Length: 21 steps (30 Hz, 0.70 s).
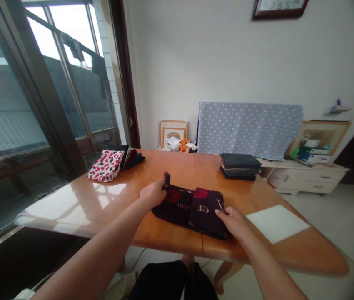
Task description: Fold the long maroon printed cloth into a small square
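A dark cloth (192, 208) with red roses and pale lettering lies partly folded on the orange wooden table (177, 171), close to the near edge. My left hand (152, 193) is closed on its far left corner, which stands up a little above the table. My right hand (235, 223) is closed on the cloth's right edge, fingers pinching the fabric.
A white cloth with red hearts (106, 166) and a dark garment lie at the far left of the table. A stack of dark folded cloths (239, 166) sits at the far right. A white sheet (277, 223) lies near the right edge. Beyond the table stand a low white cabinet (305, 177) and glass doors at left.
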Available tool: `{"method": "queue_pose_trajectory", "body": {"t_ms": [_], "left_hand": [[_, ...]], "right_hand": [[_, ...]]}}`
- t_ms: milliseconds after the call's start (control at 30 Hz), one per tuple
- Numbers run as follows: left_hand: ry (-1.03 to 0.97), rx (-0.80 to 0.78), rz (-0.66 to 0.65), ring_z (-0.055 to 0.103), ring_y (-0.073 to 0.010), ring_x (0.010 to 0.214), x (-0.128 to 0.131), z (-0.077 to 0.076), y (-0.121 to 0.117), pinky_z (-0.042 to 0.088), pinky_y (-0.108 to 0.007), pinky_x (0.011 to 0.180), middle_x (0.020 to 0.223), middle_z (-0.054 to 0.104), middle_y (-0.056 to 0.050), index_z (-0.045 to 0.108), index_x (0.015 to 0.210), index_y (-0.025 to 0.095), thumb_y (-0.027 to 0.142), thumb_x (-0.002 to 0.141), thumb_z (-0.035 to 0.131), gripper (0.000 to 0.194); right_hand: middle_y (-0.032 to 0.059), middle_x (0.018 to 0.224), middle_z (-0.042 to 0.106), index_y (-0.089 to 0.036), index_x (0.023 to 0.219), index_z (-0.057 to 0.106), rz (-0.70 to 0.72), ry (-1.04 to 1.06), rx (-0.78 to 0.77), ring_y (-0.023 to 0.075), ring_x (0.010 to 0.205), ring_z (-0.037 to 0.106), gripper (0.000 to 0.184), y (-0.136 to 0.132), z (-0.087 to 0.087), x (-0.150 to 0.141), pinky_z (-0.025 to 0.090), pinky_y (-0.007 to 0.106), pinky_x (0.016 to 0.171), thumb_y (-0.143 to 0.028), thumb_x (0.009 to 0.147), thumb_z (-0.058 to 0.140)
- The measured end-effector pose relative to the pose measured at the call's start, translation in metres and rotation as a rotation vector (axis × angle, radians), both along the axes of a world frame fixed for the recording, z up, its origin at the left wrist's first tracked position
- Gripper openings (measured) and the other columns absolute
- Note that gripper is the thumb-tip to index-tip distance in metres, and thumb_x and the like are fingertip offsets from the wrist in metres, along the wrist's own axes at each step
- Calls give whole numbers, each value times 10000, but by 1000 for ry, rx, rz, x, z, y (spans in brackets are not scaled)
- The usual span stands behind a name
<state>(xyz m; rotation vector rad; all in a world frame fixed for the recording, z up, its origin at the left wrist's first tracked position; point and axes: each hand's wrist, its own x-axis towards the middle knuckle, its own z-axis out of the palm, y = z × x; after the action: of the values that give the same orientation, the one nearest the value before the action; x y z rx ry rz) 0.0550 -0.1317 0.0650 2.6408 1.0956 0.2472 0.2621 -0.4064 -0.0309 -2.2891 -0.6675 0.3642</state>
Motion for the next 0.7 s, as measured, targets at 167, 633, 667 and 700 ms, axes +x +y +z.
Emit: {"method": "queue_pose_trajectory", "body": {"t_ms": [167,633,667,700], "left_hand": [[91,108,-116,712,-306,1062,9,-21,-52,534,-400,885,1100,762,-97,680,1111,270,311,861,571,276],[71,72,-174,729,-280,897,24,-19,-56,533,-344,737,932,769,-90,726,910,246,610,920,498,429],[26,78,-184,726,-268,873,24,-18,-52,531,-341,735,909,766,-87,727,891,243,599,948,453,453],[-26,92,-186,723,-259,877,24,-16,-48,531,-343,754,919,764,-90,728,906,237,562,986,389,476]], "right_hand": [[41,740,707,-212,802,666,16,-18,-18,195,712,646,389,0,-1,3,375,265,627,-584,878,581],[48,775,716,-220,808,644,51,-64,-17,192,708,645,414,-2,1,1,362,270,623,-611,895,541],[48,775,715,-219,813,648,52,-62,-13,192,713,645,409,-2,1,1,364,269,627,-606,896,544],[47,775,715,-220,820,654,50,-60,-12,192,716,645,402,-2,1,1,367,268,630,-601,895,549]]}}
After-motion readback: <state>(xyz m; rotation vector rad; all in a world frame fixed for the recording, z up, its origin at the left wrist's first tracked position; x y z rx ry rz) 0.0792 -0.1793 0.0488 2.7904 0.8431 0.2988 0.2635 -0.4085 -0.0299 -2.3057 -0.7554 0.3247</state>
